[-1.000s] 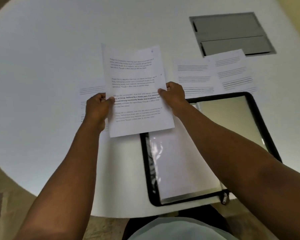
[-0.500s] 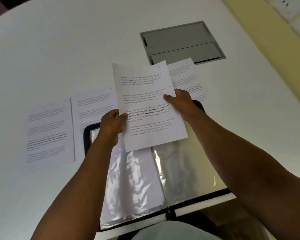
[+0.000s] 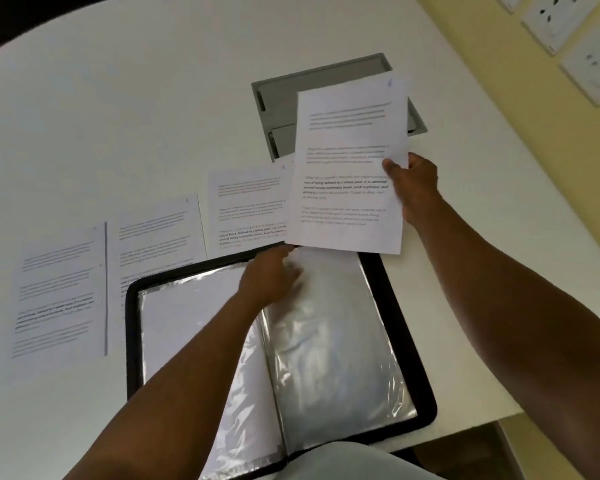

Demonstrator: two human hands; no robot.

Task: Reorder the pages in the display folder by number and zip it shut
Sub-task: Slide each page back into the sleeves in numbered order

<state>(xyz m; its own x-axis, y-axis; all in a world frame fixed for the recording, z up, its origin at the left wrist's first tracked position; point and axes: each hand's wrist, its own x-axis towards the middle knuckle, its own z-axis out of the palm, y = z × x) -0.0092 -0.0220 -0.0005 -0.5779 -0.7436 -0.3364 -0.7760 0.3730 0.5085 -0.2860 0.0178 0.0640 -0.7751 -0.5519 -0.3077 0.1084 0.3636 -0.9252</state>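
Mid-sort, by the look of it: pages out of the sleeves and being ranged by number on the desk (image 3: 153, 98) before going back in. Right hand (image 3: 413, 188) up over the far right of the display folder (image 3: 420, 375), thumb and fingers pinching the right edge of a held page (image 3: 347, 168), with a handwritten number, too blurred to read, in its top corner. Left hand (image 3: 271, 278) low at the far edge of the open folder, fingers apparently loosely spread on a clear sleeve (image 3: 333, 341), though blur hides the tips. Three loose pages (image 3: 160, 237) in a row to the left, just beyond the folder. Next, probably: setting this page in its numbered place, or slipping it into the sleeve under the left hand. Zip not yet closed.
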